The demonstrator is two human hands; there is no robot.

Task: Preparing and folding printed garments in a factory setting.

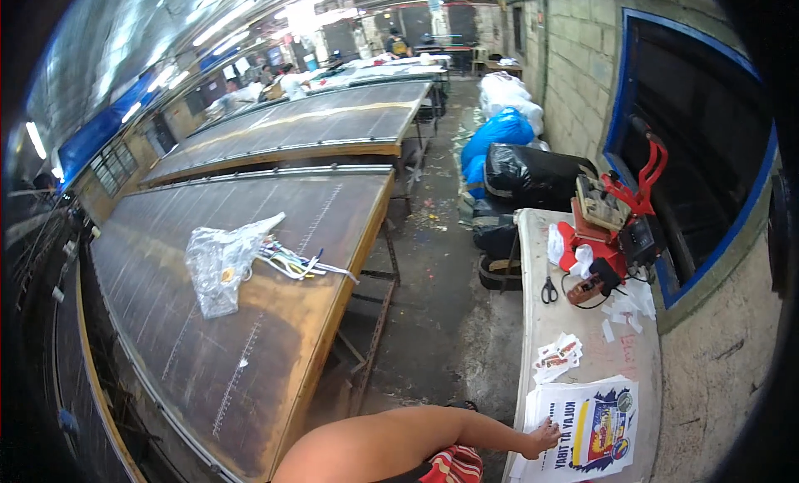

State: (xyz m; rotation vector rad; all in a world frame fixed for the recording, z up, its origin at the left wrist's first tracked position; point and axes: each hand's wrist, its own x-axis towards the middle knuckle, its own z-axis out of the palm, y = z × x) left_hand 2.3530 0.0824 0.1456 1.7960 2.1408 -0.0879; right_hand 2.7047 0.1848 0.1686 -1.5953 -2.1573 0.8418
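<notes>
filling the left side is a long dark-topped table (150,266); across the aisle, a narrower pale table (599,362) bears printed sheets (612,429) at its near end. the left hand (543,439) rests on their left edge (whether it grips, i can't tell). beyond lie small paper pieces (556,358), then scissors (549,289).
</notes>
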